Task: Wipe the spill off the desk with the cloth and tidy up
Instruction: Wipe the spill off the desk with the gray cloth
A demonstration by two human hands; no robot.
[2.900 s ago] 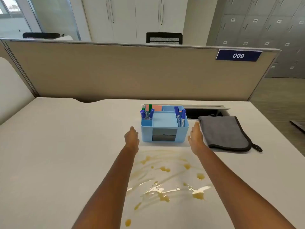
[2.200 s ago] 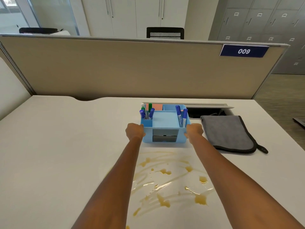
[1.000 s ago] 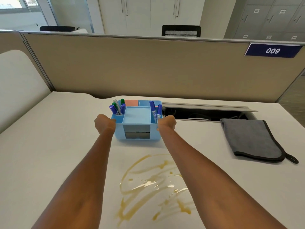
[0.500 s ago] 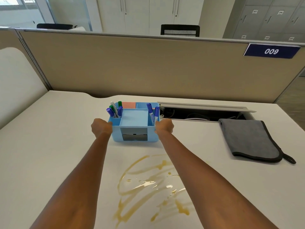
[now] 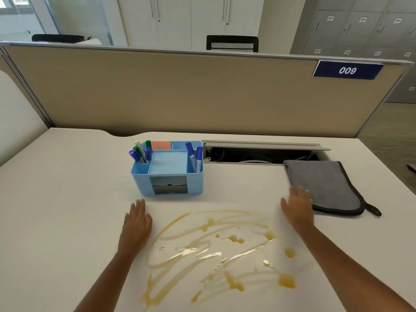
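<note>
We see both forearms reaching in from the bottom of the frame, palms down, fingers spread and holding nothing. The left hand (image 5: 136, 221) sits low over the white worktop (image 5: 56, 199) at lower centre-left, just at the left edge of the yellow spill (image 5: 216, 253) and just below the blue organiser (image 5: 168, 174). The right hand (image 5: 297, 208) is extended further toward the right, its fingertips (image 5: 300, 193) at the near left edge of the grey cloth (image 5: 322, 185); we cannot tell whether they touch it. The cloth lies flat at right of centre, its loop pointing to the lower right. The spill spreads in streaks and drops between the two forearms in the lower middle of the frame. The organiser stands upright above the spill, clear of it, with markers (image 5: 193, 157) in its side compartments.
</note>
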